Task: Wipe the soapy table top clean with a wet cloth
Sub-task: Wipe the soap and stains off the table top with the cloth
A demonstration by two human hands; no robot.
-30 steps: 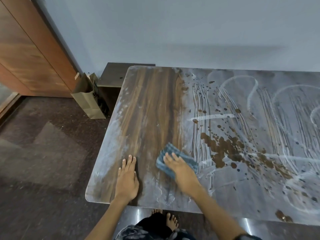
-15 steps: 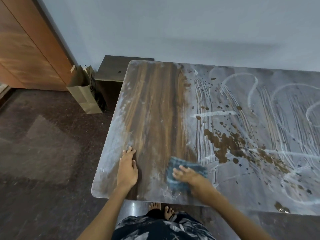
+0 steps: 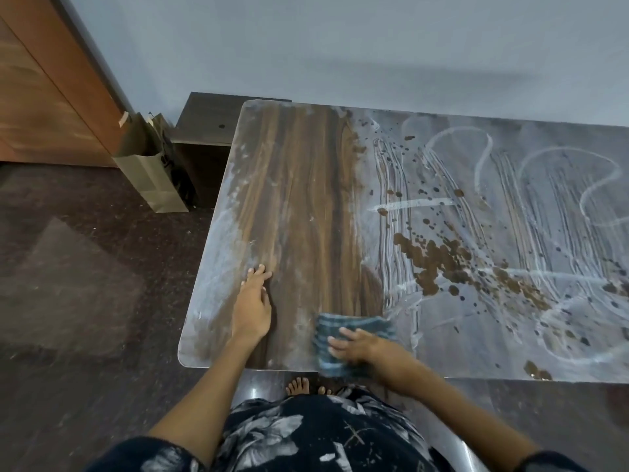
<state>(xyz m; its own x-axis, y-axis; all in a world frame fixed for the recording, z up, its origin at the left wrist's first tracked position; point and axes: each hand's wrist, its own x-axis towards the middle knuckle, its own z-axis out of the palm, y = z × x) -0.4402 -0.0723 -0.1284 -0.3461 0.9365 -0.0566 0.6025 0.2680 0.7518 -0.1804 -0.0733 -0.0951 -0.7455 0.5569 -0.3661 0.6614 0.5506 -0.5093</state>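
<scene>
At near table edge my right hand (image 3: 366,347) presses flat on the blue cloth (image 3: 354,330), fingers straight, blurred. Left hand (image 3: 252,308) rests flat, holding nothing, on the wiped wood strip of the table (image 3: 306,199). Beyond, soap streaks (image 3: 510,206) and brown spots (image 3: 439,260).

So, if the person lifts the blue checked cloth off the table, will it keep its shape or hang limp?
Probably limp: the blue checked cloth lies bunched and folded under the right hand, with one corner drooping over the table edge. Being wet, it is likely heavy for its size and may drip. On the soapy film it probably slides easily.
</scene>
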